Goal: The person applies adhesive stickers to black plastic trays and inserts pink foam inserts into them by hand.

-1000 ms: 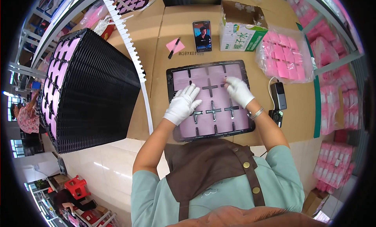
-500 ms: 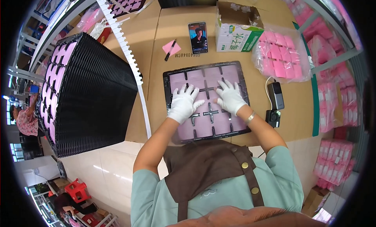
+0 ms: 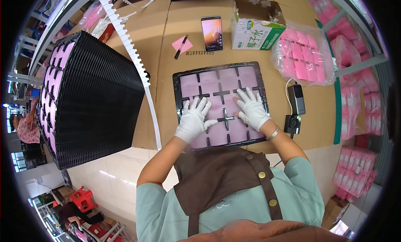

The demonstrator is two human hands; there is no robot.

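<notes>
In front of me a black plastic tray [image 3: 177, 81] lies flat on the cardboard-covered table. Pale purple pieces [image 3: 230, 73] fill its compartments, parted by black cross-shaped ribs. My left hand [image 3: 193, 119], in a white glove, rests on the left half of the tray with its fingers spread. On the right half lies my right hand [image 3: 252, 109], gloved too, fingers outstretched and fingertips bare at the thumb side. Both palms face down on the purple pieces and neither hand grips anything.
A tall stack of black trays [image 3: 98, 100] stands at the left, beside a notched white strip [image 3: 133, 54]. Beyond the tray are a phone [image 3: 212, 33], a pen [image 3: 181, 47] on a pink note and a carton [image 3: 255, 33]. Bagged pink pieces [image 3: 301, 54] and a power bank [image 3: 296, 100] lie right.
Both hands have slid slightly nearer to me over the tray, the right one also a little rightward. The phone's picture has changed.
</notes>
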